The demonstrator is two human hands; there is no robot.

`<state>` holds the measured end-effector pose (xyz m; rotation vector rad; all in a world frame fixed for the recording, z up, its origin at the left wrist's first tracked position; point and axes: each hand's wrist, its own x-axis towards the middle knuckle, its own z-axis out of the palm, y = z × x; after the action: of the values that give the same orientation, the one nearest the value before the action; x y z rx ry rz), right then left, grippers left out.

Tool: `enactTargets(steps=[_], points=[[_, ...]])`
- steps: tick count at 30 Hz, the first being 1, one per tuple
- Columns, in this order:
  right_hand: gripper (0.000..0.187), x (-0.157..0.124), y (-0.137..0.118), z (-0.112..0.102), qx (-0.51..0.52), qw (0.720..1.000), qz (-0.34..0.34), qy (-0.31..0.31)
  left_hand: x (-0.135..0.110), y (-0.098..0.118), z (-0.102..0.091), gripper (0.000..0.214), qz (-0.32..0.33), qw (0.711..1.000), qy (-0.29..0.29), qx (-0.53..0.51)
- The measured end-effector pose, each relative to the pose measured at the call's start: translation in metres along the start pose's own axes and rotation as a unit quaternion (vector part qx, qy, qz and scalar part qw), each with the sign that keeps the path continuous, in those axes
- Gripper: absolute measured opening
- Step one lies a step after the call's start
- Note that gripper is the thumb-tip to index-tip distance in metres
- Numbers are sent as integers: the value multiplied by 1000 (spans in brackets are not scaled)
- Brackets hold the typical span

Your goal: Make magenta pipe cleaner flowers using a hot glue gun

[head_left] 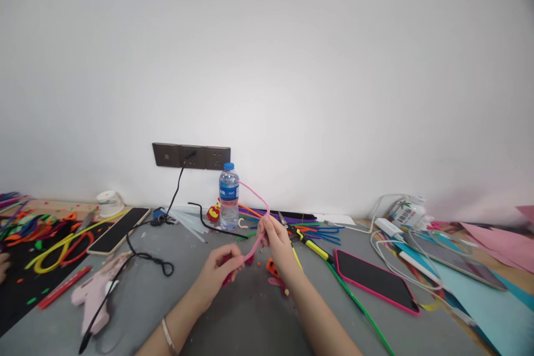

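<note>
A pink pipe cleaner (255, 191) runs between my two hands, and its free end curves up and to the left in front of the wall. My left hand (223, 268) pinches its lower part, where some darker pink material shows partly hidden by the fingers. Higher and to the right, my right hand (273, 236) has its thumb and fingers closed on the same pipe cleaner. Below the right hand, a small orange and pink piece (273, 268) lies on the grey table. A water bottle (229, 200) with a blue cap stands behind my hands.
Yellow-handled pliers (311, 245) and colored pipe cleaners (329, 232) lie right of my hands, near a pink-cased phone (375, 281). To the left are a pink glue gun (97, 295), a red pen (64, 287) and another phone (119, 231). Another person's hand (3, 266) shows at the left edge.
</note>
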<state>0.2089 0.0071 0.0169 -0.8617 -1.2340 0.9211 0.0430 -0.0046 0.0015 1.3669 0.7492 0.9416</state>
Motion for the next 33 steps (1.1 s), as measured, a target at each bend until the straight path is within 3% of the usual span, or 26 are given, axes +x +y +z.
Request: enactTargets(steps=[3, 8, 10, 15, 18, 21, 26, 33], points=[[43, -2, -6, 0, -20, 999, 13, -24, -5, 5, 5, 26, -4, 995, -85, 52], [45, -12, -18, 11, -70, 977, 60, -193, -11, 3, 8, 16, -86, 968, -197, 129], [44, -12, -20, 12, -74, 976, 57, -195, -9, 0, 8, 18, -81, 974, -165, 131], [38, -4, -18, 0, -32, 999, -10, -9, 1, -3, 4, 27, -66, 998, -14, 5], [34, 0, -17, -8, -14, 998, -36, 40, 6, -3, 1, 33, -70, 991, 46, -105], [33, 0, -17, -9, -27, 998, -39, 30, 8, -5, 1, 36, -66, 981, 81, -166], [35, -4, -13, -7, -68, 997, -31, -26, 11, -7, -1, 35, -63, 978, 105, -167], [38, -5, -16, -10, -87, 993, -15, -72, 7, -7, -2, 32, -73, 995, 48, -57]])
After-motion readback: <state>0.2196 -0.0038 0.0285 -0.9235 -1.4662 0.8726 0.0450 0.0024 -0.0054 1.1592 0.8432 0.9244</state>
